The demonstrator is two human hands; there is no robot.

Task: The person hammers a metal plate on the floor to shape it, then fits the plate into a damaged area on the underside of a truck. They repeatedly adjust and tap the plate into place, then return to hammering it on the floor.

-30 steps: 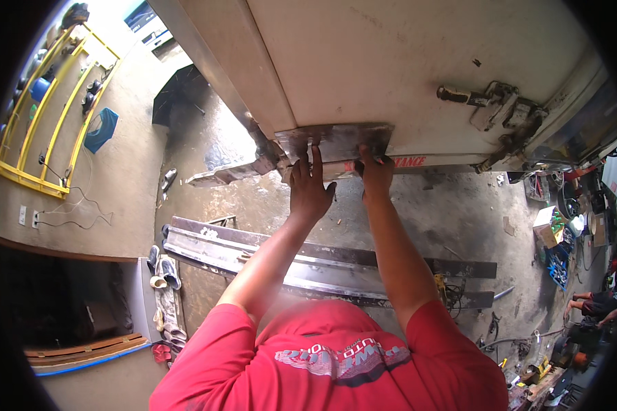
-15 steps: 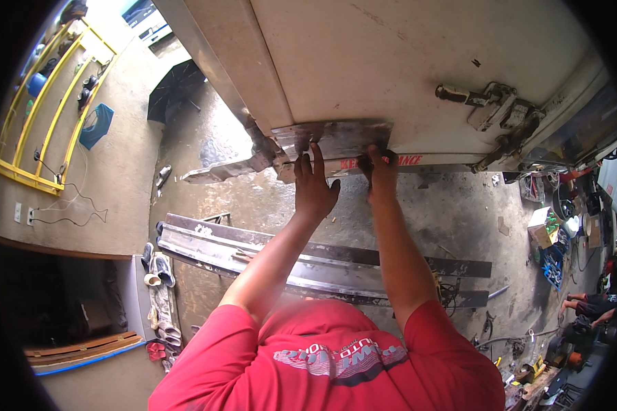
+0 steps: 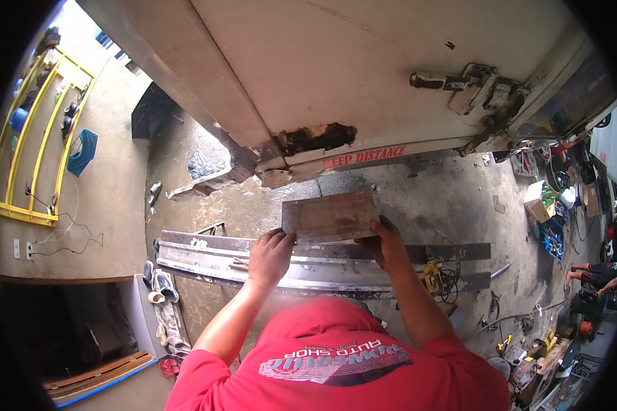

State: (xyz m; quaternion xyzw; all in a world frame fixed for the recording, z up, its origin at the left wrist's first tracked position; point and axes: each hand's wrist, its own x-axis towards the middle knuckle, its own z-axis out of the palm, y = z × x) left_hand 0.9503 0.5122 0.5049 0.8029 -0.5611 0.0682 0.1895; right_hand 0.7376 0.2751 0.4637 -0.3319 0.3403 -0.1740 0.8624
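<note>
Item: flat rusty-brown rectangular steel plate [image 3: 330, 216], held between my hands below the rusted hole [image 3: 317, 138] in the white metal door [image 3: 363, 61]. My left hand [image 3: 270, 256] grips its lower left corner; my right hand [image 3: 389, 244] clasps the lower right edge. Long axis left-right, slightly tilted. Both arms extended forward.

- Worn on the head, looking steeply down past a red shirt [image 3: 336, 356].
- Close to both hands; wide fisheye, bending the concrete floor [image 3: 418, 198] and edges.

plate's [image 3: 330, 216] lower edge hidden behind hands.
</note>
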